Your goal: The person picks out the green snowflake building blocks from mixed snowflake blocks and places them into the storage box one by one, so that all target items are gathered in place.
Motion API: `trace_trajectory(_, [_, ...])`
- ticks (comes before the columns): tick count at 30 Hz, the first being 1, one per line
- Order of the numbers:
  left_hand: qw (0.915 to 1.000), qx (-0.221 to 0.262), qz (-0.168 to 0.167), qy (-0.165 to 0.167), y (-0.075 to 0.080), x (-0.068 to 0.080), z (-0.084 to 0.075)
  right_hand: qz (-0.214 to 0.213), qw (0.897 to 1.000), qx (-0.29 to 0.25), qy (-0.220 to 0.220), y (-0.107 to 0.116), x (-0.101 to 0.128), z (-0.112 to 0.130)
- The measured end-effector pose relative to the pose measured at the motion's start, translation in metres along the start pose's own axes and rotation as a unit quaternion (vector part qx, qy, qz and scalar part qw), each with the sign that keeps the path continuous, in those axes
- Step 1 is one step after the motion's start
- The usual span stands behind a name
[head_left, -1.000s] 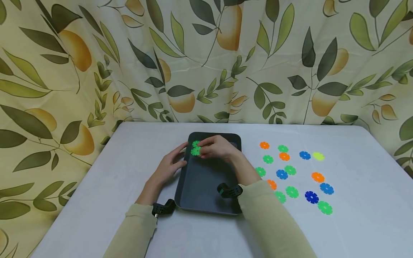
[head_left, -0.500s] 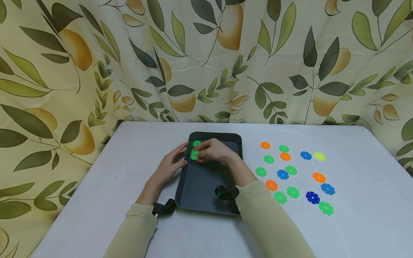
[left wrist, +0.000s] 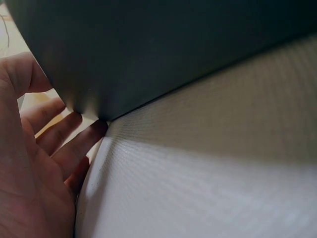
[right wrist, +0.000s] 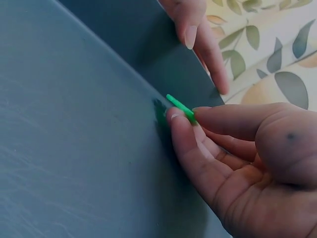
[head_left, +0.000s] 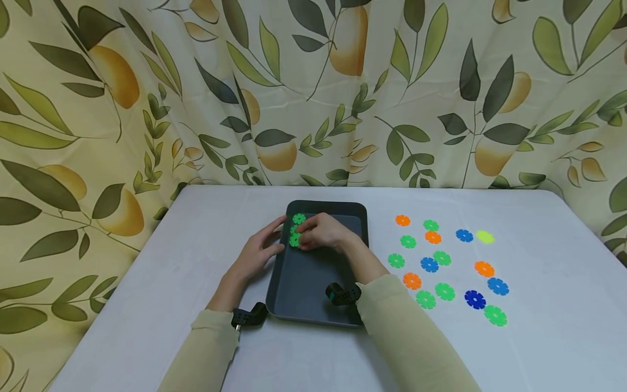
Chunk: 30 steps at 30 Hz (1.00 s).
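A dark grey tray (head_left: 313,283) lies in the middle of the white table (head_left: 147,283). One green toothed disc (head_left: 299,219) lies flat in the tray's far left corner. Just in front of it, my right hand (head_left: 300,239) pinches a second green disc (head_left: 294,240) between thumb and fingers. The right wrist view shows that disc (right wrist: 179,106) held on edge just above the tray floor (right wrist: 74,148). My left hand (head_left: 276,237) rests with straight fingers (left wrist: 64,136) against the outside of the tray's left wall (left wrist: 148,49).
Several loose toothed discs lie on the table to the right of the tray: green (head_left: 408,241), orange (head_left: 403,220), blue (head_left: 474,299) and one yellow-green (head_left: 485,237). A leaf-patterned curtain (head_left: 313,92) hangs behind the table's far edge.
My right hand has shifted the pinched green disc a little toward me, away from the disc lying in the corner. My left hand has stayed on the tray's side.
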<state>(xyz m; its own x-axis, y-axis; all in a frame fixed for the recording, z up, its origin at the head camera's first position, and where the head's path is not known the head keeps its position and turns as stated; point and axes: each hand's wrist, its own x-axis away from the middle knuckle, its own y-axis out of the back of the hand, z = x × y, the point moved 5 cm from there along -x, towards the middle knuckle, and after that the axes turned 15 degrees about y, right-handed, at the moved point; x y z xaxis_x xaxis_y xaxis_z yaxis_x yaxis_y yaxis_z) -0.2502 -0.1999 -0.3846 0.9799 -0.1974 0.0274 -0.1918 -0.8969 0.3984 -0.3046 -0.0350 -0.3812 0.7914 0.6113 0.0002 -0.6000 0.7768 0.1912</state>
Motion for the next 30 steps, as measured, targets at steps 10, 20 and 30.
trace_trajectory(10, [1.0000, -0.001, -0.005, -0.003, 0.000, -0.004, 0.008, 0.005, 1.000, 0.004, -0.002, -0.002, 0.002, 0.004])
trace_trajectory(20, [1.0000, 0.001, -0.003, -0.001, 0.000, -0.011, 0.026, 0.001, 1.000, -0.008, 0.001, -0.001, 0.001, 0.002])
trace_trajectory(30, [0.9999, 0.003, 0.000, 0.015, 0.000, 0.003, -0.005, -0.007, 0.999, -0.039, -0.007, 0.003, 0.005, 0.008])
